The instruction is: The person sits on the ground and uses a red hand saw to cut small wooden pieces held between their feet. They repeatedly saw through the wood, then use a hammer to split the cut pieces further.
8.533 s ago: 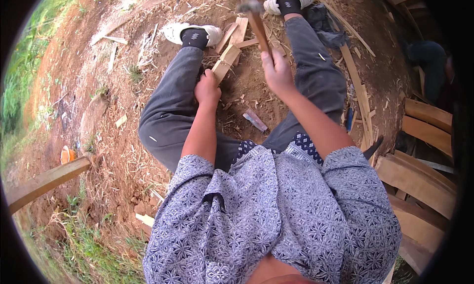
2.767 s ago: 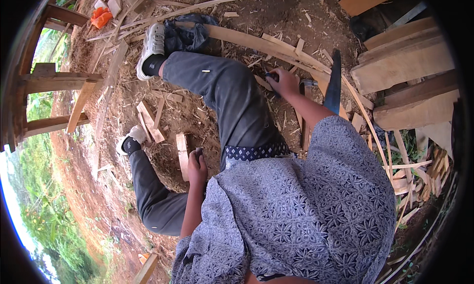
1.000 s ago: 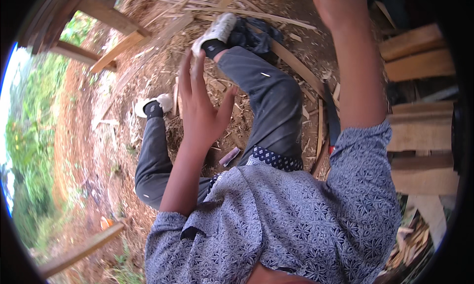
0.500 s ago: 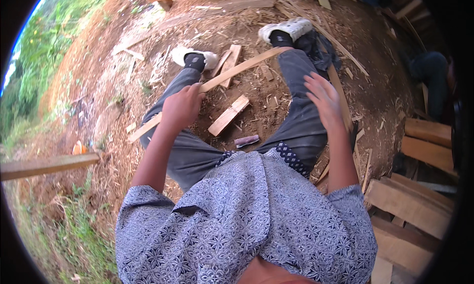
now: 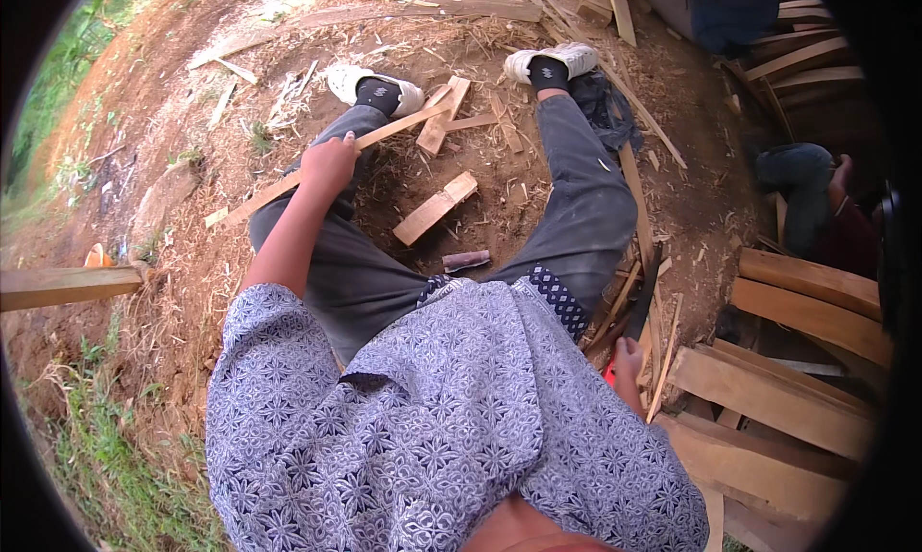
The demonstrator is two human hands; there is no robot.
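Observation:
My left hand point(image 5: 328, 165) is closed round a long thin wooden strip point(image 5: 257, 203), which lies slanting across my left thigh, its far end near a short board on the ground. Down by my right hip, my right hand point(image 5: 628, 362) is wrapped round the red handle of a machete point(image 5: 641, 304). The dark blade points forward, and the hand partly covers the handle. Between my legs lie a short wood block point(image 5: 435, 208) and a small purplish-brown roll-shaped piece point(image 5: 466, 260) whose kind I cannot make out.
Stacked planks point(image 5: 768, 398) stand close on my right. A wooden beam point(image 5: 67, 288) juts in from the left. Two other people, one with a dark trouser leg point(image 5: 799, 182), sit at the right. Chips, offcuts and a black plastic bag point(image 5: 605, 110) litter the ground.
My right hand has dropped from above my right knee to my hip and taken hold of the machete. My left hand has moved left and slightly forward with the strip.

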